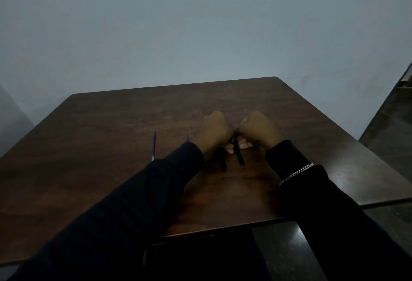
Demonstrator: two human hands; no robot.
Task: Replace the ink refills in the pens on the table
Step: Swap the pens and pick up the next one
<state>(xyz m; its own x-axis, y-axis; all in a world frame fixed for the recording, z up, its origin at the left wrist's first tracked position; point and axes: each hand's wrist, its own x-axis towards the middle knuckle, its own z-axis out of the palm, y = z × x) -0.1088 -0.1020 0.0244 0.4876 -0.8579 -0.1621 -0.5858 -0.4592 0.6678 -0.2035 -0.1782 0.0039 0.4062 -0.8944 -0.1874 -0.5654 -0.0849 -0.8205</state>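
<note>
Both hands meet over the middle of the brown table (100, 147). My left hand (214, 131) and my right hand (258, 129) are closed side by side around a dark pen (239, 158), whose lower end sticks out below the fingers toward me. A second dark pen piece (223, 162) lies on or just above the table under my left wrist; I cannot tell whether a hand holds it. A thin purple ink refill (153, 146) lies to the left. The tip of another purple refill (187, 138) shows beside my left sleeve; the rest is hidden.
A pale blue-grey wall (200, 24) rises right behind the table's far edge. The table's right edge drops to a dark floor (388, 129). A silver chain bracelet (296, 172) sits on my right sleeve. The light is dim.
</note>
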